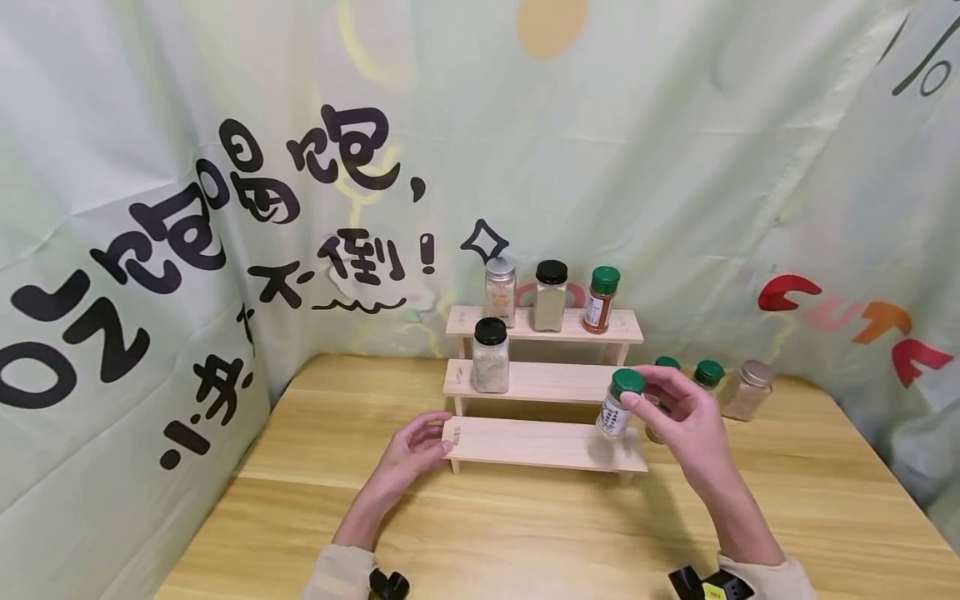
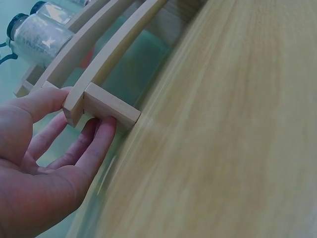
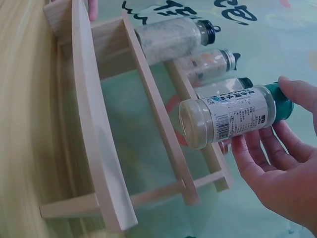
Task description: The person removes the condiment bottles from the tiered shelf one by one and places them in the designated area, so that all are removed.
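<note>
A three-tier wooden spice rack [image 1: 540, 440] stands on the table. My left hand [image 1: 411, 454] grips the left end of its lowest step. In the left wrist view the thumb lies at the step's edge and the fingertips [image 2: 106, 124] touch the side leg [image 2: 111, 105]. Between thumb and fingers, my right hand [image 1: 690, 421] holds a green-capped spice jar [image 1: 615, 408] with a white printed label, over the right end of the lowest step. The right wrist view shows this jar [image 3: 237, 115] with pale contents, its base apart from the wood.
A black-capped jar [image 1: 491, 358] stands at the left of the middle step. On the top step are a silver-capped jar [image 1: 500, 292], a black-capped jar [image 1: 551, 298] and a green-capped red spice jar [image 1: 600, 302]. Several jars, including a silver-capped one [image 1: 747, 390], stand right of the rack. Printed curtains [image 1: 675, 167] hang behind.
</note>
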The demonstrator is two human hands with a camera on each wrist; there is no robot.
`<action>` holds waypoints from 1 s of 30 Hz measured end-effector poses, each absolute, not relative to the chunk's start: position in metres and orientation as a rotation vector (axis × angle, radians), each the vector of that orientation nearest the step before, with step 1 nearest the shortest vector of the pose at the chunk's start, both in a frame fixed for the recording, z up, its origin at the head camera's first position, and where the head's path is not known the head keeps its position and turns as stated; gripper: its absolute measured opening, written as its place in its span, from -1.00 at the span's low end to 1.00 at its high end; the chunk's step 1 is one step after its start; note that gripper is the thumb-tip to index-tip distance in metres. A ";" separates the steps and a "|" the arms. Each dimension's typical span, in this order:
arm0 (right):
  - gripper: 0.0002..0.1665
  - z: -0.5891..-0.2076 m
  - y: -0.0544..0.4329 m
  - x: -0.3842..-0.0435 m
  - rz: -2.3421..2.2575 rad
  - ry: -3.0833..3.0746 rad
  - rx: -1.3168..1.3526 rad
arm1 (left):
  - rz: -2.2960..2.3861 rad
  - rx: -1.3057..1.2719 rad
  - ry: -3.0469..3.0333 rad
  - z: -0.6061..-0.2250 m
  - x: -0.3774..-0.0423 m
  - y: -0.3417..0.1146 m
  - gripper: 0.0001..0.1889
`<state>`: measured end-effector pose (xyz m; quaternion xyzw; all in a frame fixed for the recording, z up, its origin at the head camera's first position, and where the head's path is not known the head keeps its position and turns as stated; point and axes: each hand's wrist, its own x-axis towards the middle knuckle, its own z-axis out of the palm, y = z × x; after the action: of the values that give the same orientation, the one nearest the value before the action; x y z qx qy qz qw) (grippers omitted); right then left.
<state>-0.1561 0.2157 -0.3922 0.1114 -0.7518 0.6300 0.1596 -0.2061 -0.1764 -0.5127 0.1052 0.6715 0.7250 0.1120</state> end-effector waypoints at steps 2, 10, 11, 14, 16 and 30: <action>-0.60 -0.390 0.220 -0.155 1.799 -2.135 0.300 | 2.132 0.322 1.958 -0.512 -0.207 -0.176 -0.41; -0.60 -0.384 0.238 -0.152 1.903 -1.978 0.268 | 2.127 0.326 1.957 -0.511 -0.210 -0.175 -0.41; -0.60 -0.384 0.240 -0.152 1.907 -1.967 0.267 | 2.127 0.324 1.958 -0.511 -0.210 -0.175 -0.41; -0.60 -0.383 0.245 -0.150 1.913 -1.944 0.261 | 2.125 0.293 1.955 -0.512 -0.209 -0.176 -0.41; -0.60 -0.383 0.247 -0.148 1.908 -1.939 0.255 | 2.123 0.277 1.951 -0.512 -0.207 -0.177 -0.41; -0.60 -0.381 0.264 -0.147 1.920 -1.889 0.197 | 2.124 0.257 1.956 -0.512 -0.206 -0.178 -0.41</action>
<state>-0.1468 0.2636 -0.3815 0.0713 -0.6826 0.6937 0.2186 -0.2060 -0.1776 -0.5123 0.0879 0.6699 0.7272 0.1211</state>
